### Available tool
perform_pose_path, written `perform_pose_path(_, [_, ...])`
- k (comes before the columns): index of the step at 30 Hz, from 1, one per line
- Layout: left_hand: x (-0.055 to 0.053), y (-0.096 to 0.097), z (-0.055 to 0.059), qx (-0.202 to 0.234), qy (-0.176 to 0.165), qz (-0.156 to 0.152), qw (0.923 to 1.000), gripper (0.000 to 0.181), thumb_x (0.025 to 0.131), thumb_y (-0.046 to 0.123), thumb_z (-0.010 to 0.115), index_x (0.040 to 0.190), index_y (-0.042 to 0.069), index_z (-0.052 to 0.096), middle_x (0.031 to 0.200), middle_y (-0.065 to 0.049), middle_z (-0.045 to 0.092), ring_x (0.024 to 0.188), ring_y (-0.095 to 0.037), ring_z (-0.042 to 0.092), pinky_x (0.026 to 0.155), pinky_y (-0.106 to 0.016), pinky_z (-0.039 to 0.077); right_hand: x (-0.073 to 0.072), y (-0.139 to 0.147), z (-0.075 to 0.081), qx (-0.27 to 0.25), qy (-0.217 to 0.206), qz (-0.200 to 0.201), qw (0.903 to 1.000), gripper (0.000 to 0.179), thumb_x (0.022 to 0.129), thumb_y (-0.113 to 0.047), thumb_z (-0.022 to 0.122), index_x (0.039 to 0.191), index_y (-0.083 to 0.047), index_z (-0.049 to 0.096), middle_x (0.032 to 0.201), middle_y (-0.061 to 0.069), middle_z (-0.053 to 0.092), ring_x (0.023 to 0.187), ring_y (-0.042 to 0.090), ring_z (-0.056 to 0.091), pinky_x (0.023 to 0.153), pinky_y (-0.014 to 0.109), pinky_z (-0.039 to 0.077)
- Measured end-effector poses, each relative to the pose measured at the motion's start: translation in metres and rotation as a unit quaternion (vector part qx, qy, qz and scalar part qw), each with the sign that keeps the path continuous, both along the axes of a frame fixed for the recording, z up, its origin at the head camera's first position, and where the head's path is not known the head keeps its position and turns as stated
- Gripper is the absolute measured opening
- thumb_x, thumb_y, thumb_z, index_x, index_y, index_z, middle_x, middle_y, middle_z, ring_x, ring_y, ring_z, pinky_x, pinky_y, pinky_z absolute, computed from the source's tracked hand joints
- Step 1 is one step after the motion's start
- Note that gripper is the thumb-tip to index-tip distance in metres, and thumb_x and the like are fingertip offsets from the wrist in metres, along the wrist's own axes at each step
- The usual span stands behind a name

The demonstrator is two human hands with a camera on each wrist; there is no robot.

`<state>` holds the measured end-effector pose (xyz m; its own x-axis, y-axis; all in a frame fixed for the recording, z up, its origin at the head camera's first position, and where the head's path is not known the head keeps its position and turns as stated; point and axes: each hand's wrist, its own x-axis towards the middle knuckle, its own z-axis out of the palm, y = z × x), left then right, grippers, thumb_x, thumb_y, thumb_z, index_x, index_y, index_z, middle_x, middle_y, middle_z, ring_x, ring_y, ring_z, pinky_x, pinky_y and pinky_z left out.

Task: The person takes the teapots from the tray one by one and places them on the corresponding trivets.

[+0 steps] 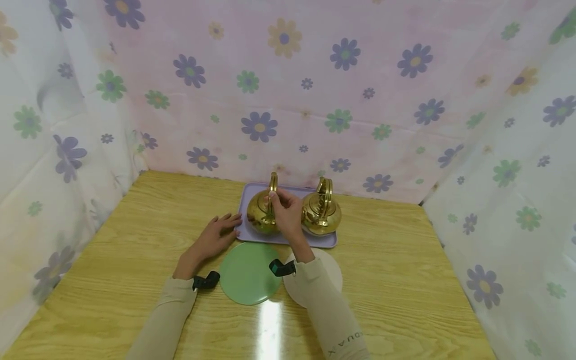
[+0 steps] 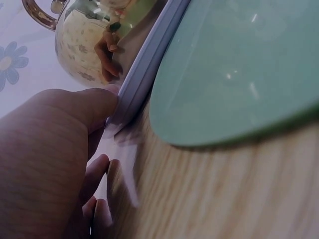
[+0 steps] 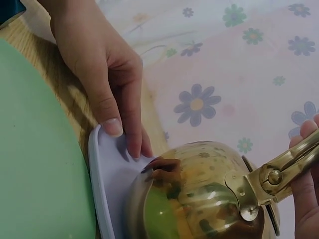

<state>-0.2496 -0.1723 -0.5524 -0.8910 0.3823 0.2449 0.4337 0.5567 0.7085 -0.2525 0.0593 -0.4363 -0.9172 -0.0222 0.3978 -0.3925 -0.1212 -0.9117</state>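
Right hand (image 1: 289,214) on the left kettle (image 1: 258,214); left hand (image 1: 217,235) at the tray (image 1: 243,205).
Head: the kettle stands in the tray's left half, left of the right hand, whose fingers grip its upright handle (image 1: 273,182). Left wrist: the thumb touches the tray rim beside the kettle. Right wrist: left fingers, extended, reach the near left corner.

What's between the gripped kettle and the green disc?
The near edge of the purple tray lies between the gripped kettle and green disc; head and left wrist views show it.
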Motion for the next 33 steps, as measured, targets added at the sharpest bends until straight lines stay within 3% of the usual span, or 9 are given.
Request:
perform_pose_path(6, [0.001,0.0,0.001,0.001,0.018,0.005,0.9998,0.041,0.1,0.014,0.064,0.137,-0.003,0.062,0.151,-0.019,0.051,0.144,-0.05,0.036,0.119,-0.071,0.014,0.009,-0.005,0.008,-0.009,0.009,-0.012,0.9999,0.023,0.101,0.005,0.057,0.111,0.023,0.066,0.095,0.048,0.063,0.069,0.015,0.067,0.066,0.022,0.058])
perform_pose_path(12, [0.001,0.001,0.001,0.003,0.019,0.006,0.9998,0.04,0.1,0.014,0.064,0.137,-0.002,0.062,0.151,-0.019,0.051,0.144,-0.05,0.036,0.119,-0.07,0.013,0.012,-0.008,0.008,-0.005,0.015,-0.02,0.9997,0.021,0.1,0.005,0.057,0.107,0.022,0.067,0.093,0.046,0.064,0.071,0.043,0.067,0.064,0.022,0.057])
perform_pose_path(23, [0.001,0.002,0.0,0.001,0.023,0.004,0.9997,0.04,0.099,0.013,0.064,0.136,-0.004,0.062,0.15,-0.02,0.052,0.143,-0.051,0.037,0.118,-0.071,0.014,0.018,-0.007,0.007,-0.008,-0.003,-0.009,0.9999,0.023,0.101,0.004,0.057,0.111,0.024,0.066,0.095,0.046,0.065,0.081,0.062,0.061,0.069,0.031,0.062])
perform_pose_path(33, [0.002,0.0,0.0,0.007,0.018,0.004,0.9998,0.039,0.1,0.012,0.064,0.136,-0.003,0.063,0.151,-0.02,0.052,0.145,-0.05,0.036,0.119,-0.071,0.014,0.019,-0.009,0.004,-0.009,0.011,-0.016,0.9998,0.021,0.1,0.005,0.057,0.11,0.021,0.068,0.094,0.047,0.064,0.083,0.063,0.062,0.07,0.028,0.062])
